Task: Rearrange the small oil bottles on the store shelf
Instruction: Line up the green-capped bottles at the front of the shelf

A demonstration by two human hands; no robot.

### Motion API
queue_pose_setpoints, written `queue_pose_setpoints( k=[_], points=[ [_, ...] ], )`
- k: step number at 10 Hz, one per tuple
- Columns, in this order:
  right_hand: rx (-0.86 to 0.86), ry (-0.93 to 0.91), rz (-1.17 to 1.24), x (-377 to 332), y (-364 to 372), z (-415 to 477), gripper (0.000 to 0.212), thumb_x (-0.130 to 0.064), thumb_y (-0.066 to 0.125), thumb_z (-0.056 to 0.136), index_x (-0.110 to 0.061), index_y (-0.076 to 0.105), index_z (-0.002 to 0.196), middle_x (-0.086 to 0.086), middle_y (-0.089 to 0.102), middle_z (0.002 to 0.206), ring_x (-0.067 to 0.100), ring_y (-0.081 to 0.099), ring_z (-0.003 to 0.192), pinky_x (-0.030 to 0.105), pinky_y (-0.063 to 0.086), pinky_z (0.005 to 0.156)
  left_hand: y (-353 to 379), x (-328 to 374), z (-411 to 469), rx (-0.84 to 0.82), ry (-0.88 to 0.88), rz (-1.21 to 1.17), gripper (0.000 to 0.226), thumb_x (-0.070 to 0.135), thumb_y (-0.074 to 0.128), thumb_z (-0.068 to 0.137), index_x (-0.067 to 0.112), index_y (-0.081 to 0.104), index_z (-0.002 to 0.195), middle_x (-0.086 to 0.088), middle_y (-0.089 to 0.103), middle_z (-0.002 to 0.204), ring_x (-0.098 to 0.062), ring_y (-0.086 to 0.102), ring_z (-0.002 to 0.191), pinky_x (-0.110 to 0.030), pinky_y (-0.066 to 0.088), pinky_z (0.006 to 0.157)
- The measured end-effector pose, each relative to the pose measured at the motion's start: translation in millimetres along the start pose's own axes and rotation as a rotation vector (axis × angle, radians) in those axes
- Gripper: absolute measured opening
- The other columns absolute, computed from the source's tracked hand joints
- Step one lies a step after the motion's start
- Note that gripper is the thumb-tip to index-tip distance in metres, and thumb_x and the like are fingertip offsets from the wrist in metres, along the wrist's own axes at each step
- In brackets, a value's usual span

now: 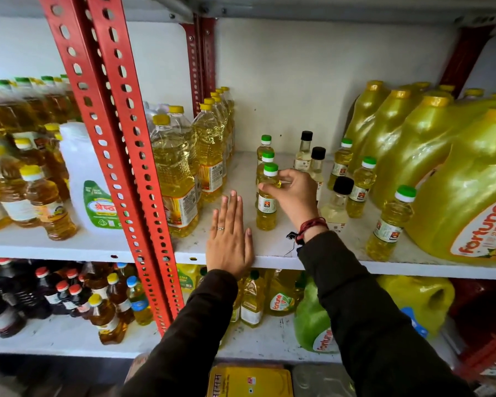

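Note:
Small yellow oil bottles with green caps stand on the white shelf (269,247). Three form a front-to-back row at the middle; my right hand (294,193) grips the shoulder of the front one (266,204), which stands upright on the shelf. My left hand (230,239) lies flat, fingers together, on the shelf edge just left of that bottle and holds nothing. Three clear bottles with black caps (337,202) stand behind and right of my right hand. More green-capped small bottles (388,224) stand further right, near the big jugs.
Tall yellow-capped oil bottles (175,173) line the left side beside a red perforated upright (132,156). Large yellow Fortune jugs (467,202) fill the right. A lower shelf holds more bottles and jugs (312,319). Another shelf sits close overhead.

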State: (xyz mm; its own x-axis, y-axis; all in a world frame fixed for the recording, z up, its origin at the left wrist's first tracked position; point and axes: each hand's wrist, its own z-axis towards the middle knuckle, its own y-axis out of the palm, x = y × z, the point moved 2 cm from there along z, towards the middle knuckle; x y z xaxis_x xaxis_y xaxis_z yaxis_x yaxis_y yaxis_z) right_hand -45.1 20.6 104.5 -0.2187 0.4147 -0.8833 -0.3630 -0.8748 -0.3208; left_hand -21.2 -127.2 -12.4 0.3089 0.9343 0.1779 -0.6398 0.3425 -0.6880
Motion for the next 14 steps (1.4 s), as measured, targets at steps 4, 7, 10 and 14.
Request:
queue_pose_setpoints(
  k=[4, 7, 10, 14],
  points=[
    [-0.037, -0.034, -0.054, -3.6, 0.4, 2.7, 0.045, -0.036, 0.086, 0.075, -0.017, 0.071, 0.113, 0.003, 0.073, 0.118, 0.020, 0.069, 0.105, 0.037, 0.056, 0.095, 1.1, -0.2, -0.8, -0.002, 0.006, 0.008, 0.070, 0.033, 0.024, 0.103, 0.002, 0.015, 0.164, -0.014, 0.006, 0.173, -0.027, 0.001, 0.161, -0.040, -0.002, 0.131],
    [-0.095, 0.001, -0.008, -2.5, -1.3, 1.8, 0.037, -0.024, 0.087, 0.076, -0.012, 0.075, 0.109, -0.002, 0.071, 0.097, 0.009, 0.066, 0.087, 0.020, 0.047, 0.080, 1.2, -0.6, -0.7, -0.003, 0.008, 0.004, 0.069, 0.033, 0.024, 0.103, 0.002, 0.015, 0.164, -0.014, 0.006, 0.173, -0.026, 0.001, 0.161, -0.040, -0.003, 0.131],
    [-0.037, -0.092, -0.021, 0.6, 3.9, -2.9, 0.034, -0.028, 0.089, 0.073, -0.012, 0.079, 0.101, -0.003, 0.073, 0.083, 0.003, 0.068, 0.076, 0.019, 0.052, 0.075, -0.2, 0.0, -0.1, -0.009, 0.002, -0.004, 0.069, 0.033, 0.024, 0.103, 0.001, 0.018, 0.164, -0.014, 0.009, 0.173, -0.026, 0.003, 0.161, -0.038, -0.005, 0.131],
    [-0.045, -0.132, -0.061, -5.9, -12.1, -34.1, 0.035, -0.032, 0.088, 0.075, -0.014, 0.079, 0.103, -0.010, 0.069, 0.080, -0.012, 0.060, 0.075, -0.004, 0.041, 0.061, 0.1, 0.2, -1.2, -0.014, -0.008, -0.009, 0.069, 0.033, 0.025, 0.104, 0.003, 0.014, 0.165, -0.013, 0.005, 0.173, -0.026, 0.002, 0.161, -0.036, -0.009, 0.130]
  ],
)
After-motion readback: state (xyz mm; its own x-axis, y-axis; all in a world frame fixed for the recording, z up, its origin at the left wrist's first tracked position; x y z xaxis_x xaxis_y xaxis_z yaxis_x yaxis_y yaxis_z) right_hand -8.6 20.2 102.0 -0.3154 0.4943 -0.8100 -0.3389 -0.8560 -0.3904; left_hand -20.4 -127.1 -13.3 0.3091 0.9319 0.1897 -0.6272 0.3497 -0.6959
